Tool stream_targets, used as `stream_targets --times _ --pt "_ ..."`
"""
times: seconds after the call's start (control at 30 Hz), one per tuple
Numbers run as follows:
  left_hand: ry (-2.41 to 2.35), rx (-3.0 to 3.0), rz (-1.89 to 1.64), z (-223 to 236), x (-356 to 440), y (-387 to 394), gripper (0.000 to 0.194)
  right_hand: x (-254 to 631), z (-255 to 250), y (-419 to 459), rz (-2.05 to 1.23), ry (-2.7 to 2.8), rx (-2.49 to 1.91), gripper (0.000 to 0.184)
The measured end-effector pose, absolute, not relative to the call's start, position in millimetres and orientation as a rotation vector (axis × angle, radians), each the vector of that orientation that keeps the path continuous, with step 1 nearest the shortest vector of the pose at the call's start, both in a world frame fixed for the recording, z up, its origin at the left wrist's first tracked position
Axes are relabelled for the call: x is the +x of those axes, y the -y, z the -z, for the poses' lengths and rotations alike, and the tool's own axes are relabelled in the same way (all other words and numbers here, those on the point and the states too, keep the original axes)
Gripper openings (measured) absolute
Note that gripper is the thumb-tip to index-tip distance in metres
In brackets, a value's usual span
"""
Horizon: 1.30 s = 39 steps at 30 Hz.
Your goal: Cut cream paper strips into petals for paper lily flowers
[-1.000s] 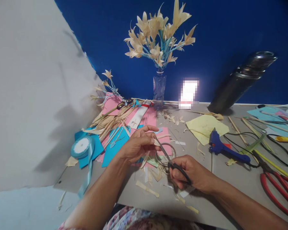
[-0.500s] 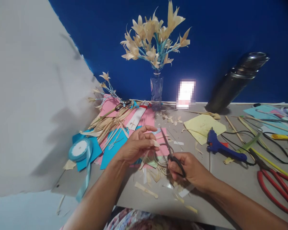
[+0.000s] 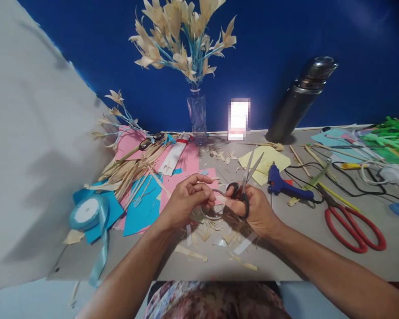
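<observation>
Scissors: slim steel scissors with black looped handles (image 3: 245, 178) sit in the right hand (image 3: 257, 210), which is closed around the handles; the blades stand apart in a V, pointing away from the person.
Sliver: a small, flat, pale-cream piece (image 3: 221, 200) lies between the two hands, at the tip of the right thumb and just beside the left fingertips.
Left grip: the fingers of the left hand (image 3: 189, 197) curl inward, tips close together near the sliver; whether they pinch it, I cannot tell.
Scraps: pale and white trimmings (image 3: 191, 254) lie scattered on the grey tabletop (image 3: 216, 268), below the hands and nearer the person.
Paper: a bright pink sheet (image 3: 168, 181) lies just beyond the left hand, with a vivid blue sheet (image 3: 142, 212) to its left.
Spool: a round reel of shiny light-blue ribbon (image 3: 86, 212) rests well left of the grip, its tail trailing toward the person.
Glue gun: a dark-blue plastic glue gun (image 3: 287, 188) lies near the right hand, on its right; farther right rest large red-handled shears (image 3: 341, 209).
Vase: a clear glass bottle (image 3: 198, 117) stands upright beyond both hands, holding cream-coloured flowers on blue stems (image 3: 173, 26).
</observation>
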<state>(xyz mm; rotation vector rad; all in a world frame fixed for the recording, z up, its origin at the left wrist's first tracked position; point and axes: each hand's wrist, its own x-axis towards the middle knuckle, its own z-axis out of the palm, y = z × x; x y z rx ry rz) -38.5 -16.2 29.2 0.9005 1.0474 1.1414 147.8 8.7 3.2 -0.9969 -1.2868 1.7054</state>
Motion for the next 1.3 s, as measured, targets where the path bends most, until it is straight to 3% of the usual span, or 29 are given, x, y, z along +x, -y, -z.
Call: stream_targets --times 0.53,0.73,0.9,1.07,1.17,1.3 --pt "-1.023 0.771 -0.936 -37.5 -30.5 14.8 0.028 147.0 -12.7 -10.1 -1.505 1.519 -0.947 0.025" --pt "-1.389 1.239 -0.965 -63.7 -51.8 -44.7 0.021 151.2 -12.3 -13.7 -1.709 1.539 -0.938 0.034" --pt "-1.548 1.304 -0.919 -42.9 -43.2 -114.8 0.014 150.1 -13.0 -11.2 -1.828 1.601 -0.963 0.038" --pt "-1.601 1.28 -0.931 -31.4 -41.0 -153.6 0.011 152.5 -15.6 -16.5 -1.737 1.684 -1.011 0.037" --pt "-1.616 1.253 -0.992 -44.9 -55.9 -144.6 0.014 154.3 -16.3 -21.1 -1.677 1.752 -1.054 0.039" --pt "-1.54 1.235 -0.982 -66.8 -70.0 -84.3 0.031 155.1 -12.5 -23.1 -1.665 1.763 -1.039 0.033"
